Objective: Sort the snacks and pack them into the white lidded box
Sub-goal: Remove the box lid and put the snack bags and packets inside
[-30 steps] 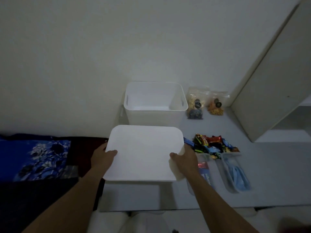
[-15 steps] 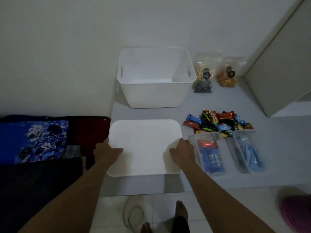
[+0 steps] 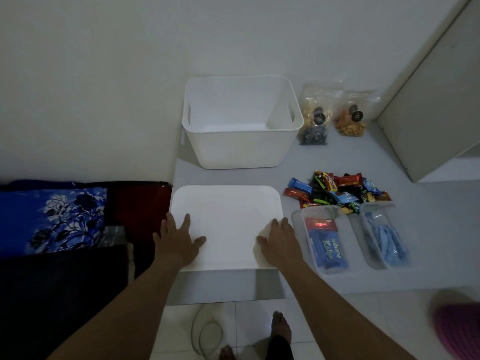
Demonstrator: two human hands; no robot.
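Note:
The white box [image 3: 241, 149] stands open and empty at the back of the grey table. Its flat white lid [image 3: 226, 216] lies on the table in front of it. My left hand [image 3: 176, 240] rests flat on the lid's near left corner, fingers spread. My right hand [image 3: 279, 241] lies flat on the near right corner, fingers apart. A heap of wrapped snack bars [image 3: 337, 190] sits right of the lid. Two clear tubs hold blue packets: one [image 3: 323, 242] beside my right hand, another [image 3: 384, 235] further right. Two clear snack bags [image 3: 315, 118] [image 3: 350, 120] lean behind the box's right side.
A white cabinet panel [image 3: 436, 100] rises at the right. Dark and blue flowered fabric [image 3: 52, 219] lies left of the table. The table's front edge [image 3: 233, 294] is close to me; a cable [image 3: 205, 333], bare feet and a pink object [image 3: 459, 331] are on the tiled floor.
The lid came down from the air onto the table in front of the box. Both hands let go of its edges and now lie flat on top.

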